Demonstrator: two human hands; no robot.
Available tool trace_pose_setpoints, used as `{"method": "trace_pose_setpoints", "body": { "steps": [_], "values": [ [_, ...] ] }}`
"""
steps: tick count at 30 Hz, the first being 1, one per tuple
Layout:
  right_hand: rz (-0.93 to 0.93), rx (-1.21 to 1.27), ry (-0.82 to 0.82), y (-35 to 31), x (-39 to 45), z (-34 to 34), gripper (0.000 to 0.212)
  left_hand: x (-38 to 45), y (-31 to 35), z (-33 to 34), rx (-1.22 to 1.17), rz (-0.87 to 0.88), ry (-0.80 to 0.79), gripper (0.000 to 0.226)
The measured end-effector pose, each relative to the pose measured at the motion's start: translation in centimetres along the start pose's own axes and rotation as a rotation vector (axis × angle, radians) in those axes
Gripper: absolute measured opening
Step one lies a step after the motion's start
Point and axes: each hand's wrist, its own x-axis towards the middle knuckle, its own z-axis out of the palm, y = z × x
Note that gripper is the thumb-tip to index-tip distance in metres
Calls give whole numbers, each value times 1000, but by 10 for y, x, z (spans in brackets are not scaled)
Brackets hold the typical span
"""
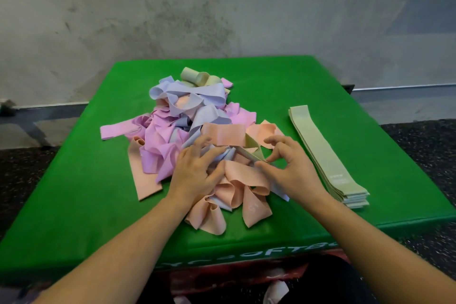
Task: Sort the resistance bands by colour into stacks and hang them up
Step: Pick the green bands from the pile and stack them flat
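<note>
Freeing one green band from the mixed heap

At the centre of the frame the right hand (292, 168) pinched a pale green band (254, 149) by its near fold, while the left hand (197, 168) lay with fingers spread and fairly straight on the tangled pile of bands (187, 116), pink, lilac and peach, on the green table (74, 180). The two hands were close but apart. At the right of the frame lay a neat green stack (325, 153), flat and lengthwise. Done well, the step likely called for the left hand to pin the peach and lilac loops down as the right drew the green band out slowly, so nothing came with it, then flattening the band and aligning its edges on the stack.
</note>
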Motion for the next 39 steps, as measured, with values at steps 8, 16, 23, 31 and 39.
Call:
{"method": "trace_pose_setpoints", "body": {
  "steps": [8, 16, 23, 31, 39],
  "values": [
    [108, 34, -178, -13, -21, -9, 27, -1, 0, 1, 83, 6, -61, 33],
    [194, 46, -191, -15, -17, -5, 22, 0, 11, -12, -27, -47, -74, 52],
    [415, -128, -281, -32, 11, -8, 44, 10, 29, -33, 229, 109, -159, 44],
    [454, 115, -171, -36, 23, -39, 18, 3, 27, -42, 360, 162, -109, 34],
    [391, 393, 91, -53, 20, -57, 17, 4, 37, -47, 304, 47, -190, 44]
  ]
}}
